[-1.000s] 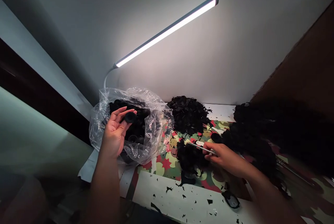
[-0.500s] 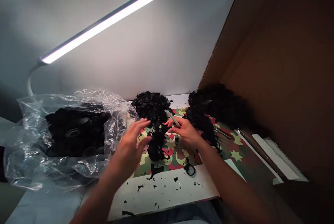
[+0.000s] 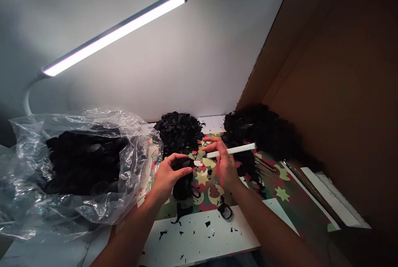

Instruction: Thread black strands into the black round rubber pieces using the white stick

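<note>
My right hand [image 3: 225, 163] holds a white pen-shaped tool [image 3: 239, 149] between thumb and fingers. Its narrow dark tip points left, toward my other hand. My left hand [image 3: 168, 173] has its thumb and fingers curled around a small black piece [image 3: 186, 162], whose shape is hard to make out against the dark heap behind. Below those fingers lie dark pieces [image 3: 183, 190] on the patterned sheet [image 3: 214, 190]. A black ring-like scrap [image 3: 225, 210] rests nearer the front.
At left, a clear plastic bag [image 3: 130, 175] holds many black round parts [image 3: 83, 163]. Heaps of black shavings stand at the back middle [image 3: 178, 130] and back right [image 3: 264, 128]. Metal tweezers [image 3: 265, 163] lie right. A lit lamp [image 3: 118, 30] hangs above; a cardboard wall [image 3: 336, 72] borders the right.
My left hand has moved from hovering with fingers apart to closing around a small black piece. In my right hand the white tool has turned, its tip now toward the left.
</note>
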`<action>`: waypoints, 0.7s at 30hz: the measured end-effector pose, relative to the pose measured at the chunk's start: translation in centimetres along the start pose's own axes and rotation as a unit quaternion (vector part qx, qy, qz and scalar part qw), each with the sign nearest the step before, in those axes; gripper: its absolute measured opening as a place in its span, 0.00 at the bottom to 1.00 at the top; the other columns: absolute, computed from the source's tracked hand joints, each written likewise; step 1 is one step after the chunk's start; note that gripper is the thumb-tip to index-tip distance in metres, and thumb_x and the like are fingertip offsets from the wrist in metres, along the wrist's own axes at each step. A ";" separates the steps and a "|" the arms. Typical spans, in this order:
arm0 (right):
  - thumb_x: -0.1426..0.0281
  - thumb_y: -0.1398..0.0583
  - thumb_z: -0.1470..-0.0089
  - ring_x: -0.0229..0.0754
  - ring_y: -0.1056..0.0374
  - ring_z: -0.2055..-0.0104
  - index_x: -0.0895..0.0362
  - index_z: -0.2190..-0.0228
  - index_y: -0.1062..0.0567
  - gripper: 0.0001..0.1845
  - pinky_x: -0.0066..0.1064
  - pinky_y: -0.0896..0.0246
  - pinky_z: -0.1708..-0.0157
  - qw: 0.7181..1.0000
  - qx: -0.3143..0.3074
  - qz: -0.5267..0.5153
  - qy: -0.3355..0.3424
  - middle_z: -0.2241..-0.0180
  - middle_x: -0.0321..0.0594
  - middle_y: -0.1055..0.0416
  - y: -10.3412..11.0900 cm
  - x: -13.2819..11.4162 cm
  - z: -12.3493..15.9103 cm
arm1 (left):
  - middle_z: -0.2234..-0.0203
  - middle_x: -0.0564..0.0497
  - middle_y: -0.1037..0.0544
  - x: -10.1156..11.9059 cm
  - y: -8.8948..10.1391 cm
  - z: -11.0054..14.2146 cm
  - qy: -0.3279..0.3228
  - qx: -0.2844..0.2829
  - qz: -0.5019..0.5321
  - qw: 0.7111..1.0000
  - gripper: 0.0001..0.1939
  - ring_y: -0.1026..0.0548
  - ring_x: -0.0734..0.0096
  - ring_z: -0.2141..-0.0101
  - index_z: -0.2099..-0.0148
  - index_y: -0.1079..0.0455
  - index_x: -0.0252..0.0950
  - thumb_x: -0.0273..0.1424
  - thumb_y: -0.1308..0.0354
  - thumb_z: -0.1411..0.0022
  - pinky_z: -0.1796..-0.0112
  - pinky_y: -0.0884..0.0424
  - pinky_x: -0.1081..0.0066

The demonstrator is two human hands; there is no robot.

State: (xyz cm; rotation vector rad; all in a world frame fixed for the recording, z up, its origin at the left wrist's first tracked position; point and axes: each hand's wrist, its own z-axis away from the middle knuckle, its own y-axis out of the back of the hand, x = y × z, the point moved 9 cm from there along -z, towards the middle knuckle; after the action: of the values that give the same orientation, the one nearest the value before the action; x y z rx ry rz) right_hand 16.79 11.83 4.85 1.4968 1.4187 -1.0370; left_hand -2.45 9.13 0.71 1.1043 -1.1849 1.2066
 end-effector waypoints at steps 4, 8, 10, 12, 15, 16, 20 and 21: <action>0.55 0.51 0.31 0.44 0.28 0.64 0.53 0.62 0.20 0.24 0.36 0.31 0.62 0.987 -0.127 0.070 0.063 0.67 0.41 0.25 -2.5 -1.5 1.0 | 0.58 0.47 0.18 1.2 0.7 -0.1 -0.053 0.021 -0.103 0.993 0.17 0.22 0.58 0.56 0.59 0.21 0.38 0.32 0.27 0.54 0.52 0.29 0.61; 0.64 0.43 0.34 0.45 0.25 0.57 0.54 0.59 0.24 0.09 0.37 0.30 0.57 0.955 -0.198 0.113 0.189 0.60 0.43 0.22 -4.5 -2.9 2.6 | 0.61 0.49 0.18 2.0 0.8 0.1 -0.100 0.025 -0.178 0.979 0.14 0.22 0.59 0.58 0.58 0.20 0.40 0.29 0.29 0.50 0.54 0.29 0.62; 0.68 0.43 0.34 0.44 0.25 0.55 0.55 0.63 0.25 0.07 0.37 0.29 0.57 0.930 -0.218 0.140 0.260 0.57 0.46 0.22 -5.3 -3.3 3.4 | 0.62 0.49 0.18 2.0 0.7 0.2 -0.112 0.024 -0.202 0.973 0.13 0.22 0.60 0.59 0.58 0.20 0.40 0.27 0.31 0.49 0.56 0.29 0.63; 0.70 0.43 0.35 0.45 0.26 0.54 0.55 0.65 0.26 0.06 0.38 0.30 0.56 0.896 -0.235 0.187 0.327 0.56 0.45 0.21 -6.1 -3.6 4.2 | 0.63 0.50 0.18 2.0 0.6 0.3 -0.125 0.024 -0.222 0.967 0.13 0.22 0.61 0.60 0.59 0.21 0.40 0.25 0.33 0.48 0.56 0.29 0.64; 0.74 0.42 0.35 0.46 0.27 0.52 0.55 0.66 0.27 0.05 0.40 0.34 0.54 0.860 -0.234 0.251 0.378 0.55 0.44 0.21 -6.7 -3.7 4.7 | 0.63 0.50 0.19 2.3 0.4 0.5 -0.134 0.022 -0.236 0.962 0.12 0.22 0.62 0.60 0.59 0.21 0.40 0.23 0.34 0.48 0.56 0.29 0.64; 0.75 0.42 0.35 0.46 0.27 0.51 0.56 0.65 0.27 0.05 0.41 0.34 0.54 0.852 -0.234 0.265 0.387 0.54 0.44 0.21 -6.8 -3.8 4.8 | 0.63 0.50 0.19 2.4 0.3 0.5 -0.136 0.019 -0.237 0.962 0.12 0.22 0.62 0.60 0.60 0.21 0.39 0.23 0.35 0.48 0.56 0.29 0.64; 0.77 0.46 0.33 0.47 0.28 0.49 0.57 0.61 0.27 0.08 0.41 0.36 0.54 0.815 -0.251 0.326 0.409 0.54 0.46 0.21 -7.7 -4.2 5.7 | 0.63 0.49 0.19 2.8 0.3 0.6 -0.139 0.023 -0.246 0.959 0.12 0.23 0.62 0.60 0.60 0.21 0.39 0.23 0.36 0.48 0.57 0.29 0.64; 0.77 0.47 0.33 0.48 0.28 0.50 0.57 0.61 0.27 0.09 0.42 0.36 0.53 0.805 -0.259 0.343 0.409 0.54 0.46 0.21 -8.0 -4.3 6.1 | 0.64 0.50 0.19 2.8 0.3 0.7 -0.140 0.027 -0.252 0.957 0.12 0.23 0.62 0.61 0.60 0.21 0.39 0.22 0.36 0.48 0.57 0.29 0.65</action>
State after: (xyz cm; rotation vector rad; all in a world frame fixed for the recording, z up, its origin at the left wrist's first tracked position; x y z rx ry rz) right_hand 8.46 5.02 6.71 1.8636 1.3249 0.4989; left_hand -2.83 8.70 3.57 1.5444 -0.9913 0.7046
